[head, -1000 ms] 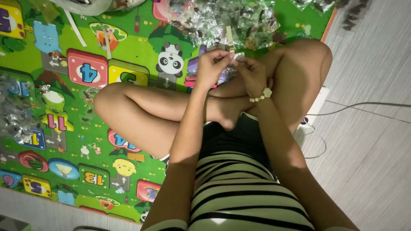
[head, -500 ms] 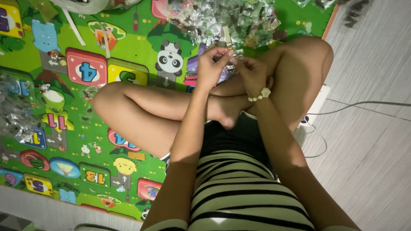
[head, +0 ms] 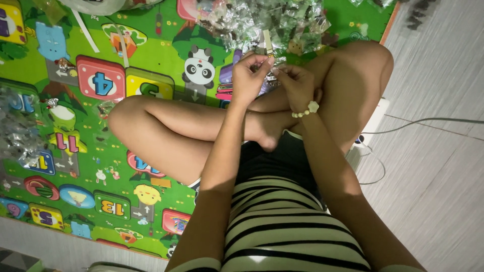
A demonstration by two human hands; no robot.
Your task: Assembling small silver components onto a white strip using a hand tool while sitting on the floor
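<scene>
Strip, small and pale, pinched in the fingertips of the left hand, above the crossed legs.
Right hand is closed just beside it, on what I cannot tell. Such a thin pinch may slip, and the strip could be lost in the shiny pile just beyond the hands, on the play mat.

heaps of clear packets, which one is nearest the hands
The heap of clear packets at the mat's top edge, just beyond both hands; the other heap lies far left.
</scene>
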